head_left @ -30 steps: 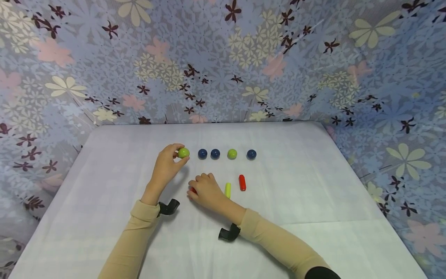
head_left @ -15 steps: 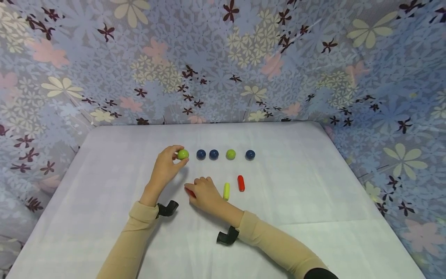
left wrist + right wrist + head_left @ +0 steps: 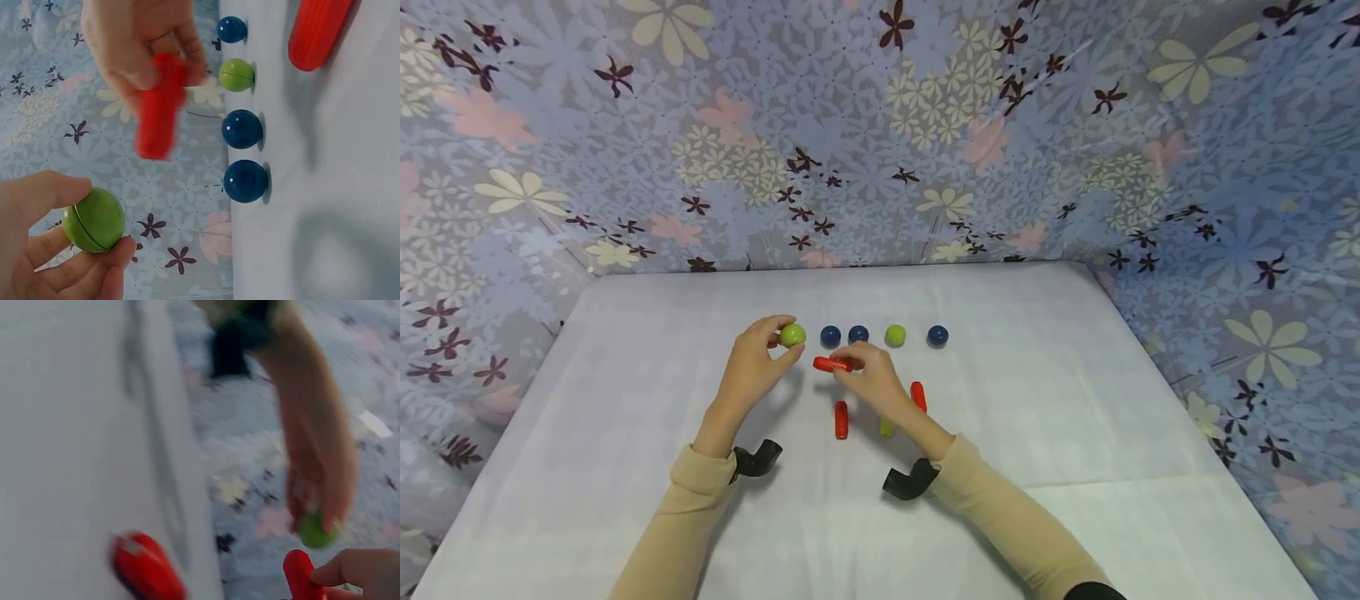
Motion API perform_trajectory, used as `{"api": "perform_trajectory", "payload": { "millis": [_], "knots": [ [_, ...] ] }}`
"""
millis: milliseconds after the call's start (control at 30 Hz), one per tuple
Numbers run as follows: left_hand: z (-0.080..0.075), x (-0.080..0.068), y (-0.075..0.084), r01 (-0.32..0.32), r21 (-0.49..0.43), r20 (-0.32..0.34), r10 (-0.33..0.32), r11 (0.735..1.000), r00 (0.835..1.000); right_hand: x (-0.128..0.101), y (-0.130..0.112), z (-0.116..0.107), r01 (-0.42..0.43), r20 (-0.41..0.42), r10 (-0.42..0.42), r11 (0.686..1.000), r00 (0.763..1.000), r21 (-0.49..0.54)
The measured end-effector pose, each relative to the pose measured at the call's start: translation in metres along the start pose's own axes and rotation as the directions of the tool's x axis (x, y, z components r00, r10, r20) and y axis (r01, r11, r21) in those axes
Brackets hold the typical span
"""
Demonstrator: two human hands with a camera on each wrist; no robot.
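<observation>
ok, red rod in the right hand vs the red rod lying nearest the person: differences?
The held red rod is off the table, pinched by the right hand, pointing sideways. The loose red rod lies flat on the table, untouched, pointing away from the person. Same red, similar shape.

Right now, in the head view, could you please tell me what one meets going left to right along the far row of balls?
Green ball held by the left hand → blue ball → blue ball → green ball → blue ball.
</observation>
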State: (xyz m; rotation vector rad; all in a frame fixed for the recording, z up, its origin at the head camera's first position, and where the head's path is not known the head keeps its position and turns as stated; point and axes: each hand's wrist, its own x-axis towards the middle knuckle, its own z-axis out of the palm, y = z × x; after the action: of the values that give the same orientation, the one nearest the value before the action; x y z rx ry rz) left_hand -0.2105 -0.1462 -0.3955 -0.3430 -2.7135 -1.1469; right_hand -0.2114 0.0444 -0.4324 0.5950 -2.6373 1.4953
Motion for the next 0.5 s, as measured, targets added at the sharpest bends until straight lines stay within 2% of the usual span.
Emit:
{"api": "perform_trajectory", "payload": {
  "millis": [133,300,500],
  "knots": [
    [0.001,0.000,0.004,0.014,-0.035,0.033,-0.012,0.999,0.999,0.011,0.004,-0.024,-0.054,-0.049,0.062,0.988,0.997,0.147],
    [0.003,0.000,0.010,0.009,-0.074,0.085,-0.002,0.997,0.996,0.019,0.002,-0.046,-0.162,-0.003,0.174,0.924,0.985,0.347],
    [0.006,0.004,0.011,0.010,-0.083,0.118,0.000,0.996,0.993,0.021,-0.012,-0.059,-0.184,0.029,0.188,0.895,0.982,0.407]
  ]
}}
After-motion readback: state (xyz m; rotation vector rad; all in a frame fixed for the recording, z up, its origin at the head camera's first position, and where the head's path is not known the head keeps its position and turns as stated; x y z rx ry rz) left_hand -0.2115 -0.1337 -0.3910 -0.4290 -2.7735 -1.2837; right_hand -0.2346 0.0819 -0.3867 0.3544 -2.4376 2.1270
